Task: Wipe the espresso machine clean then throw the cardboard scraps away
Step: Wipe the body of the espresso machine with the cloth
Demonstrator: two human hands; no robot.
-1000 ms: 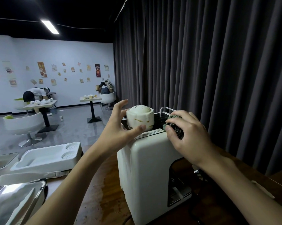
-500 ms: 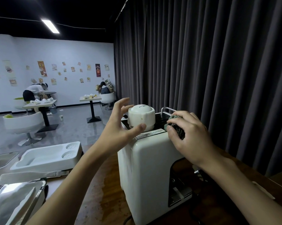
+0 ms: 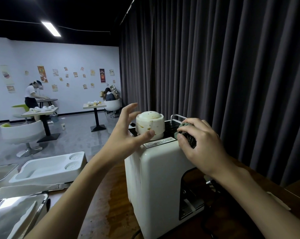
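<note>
White espresso machine (image 3: 156, 178) stands on the wooden bench (image 3: 109, 204), directly beneath both hands. Left hand (image 3: 126, 135): fingers spread and loosely bent, gripping nothing; thumb tip touches the lower side of the stained white cap (image 3: 150, 125) on the machine's top, other fingers behind the cap and clear of it. Right hand (image 3: 201, 145): fingers and thumb curled round a green scouring pad (image 3: 186, 135), pressing it onto the dark top panel just right of the cap; a white foam tray (image 3: 47, 169) lies well left of the left hand.
</note>
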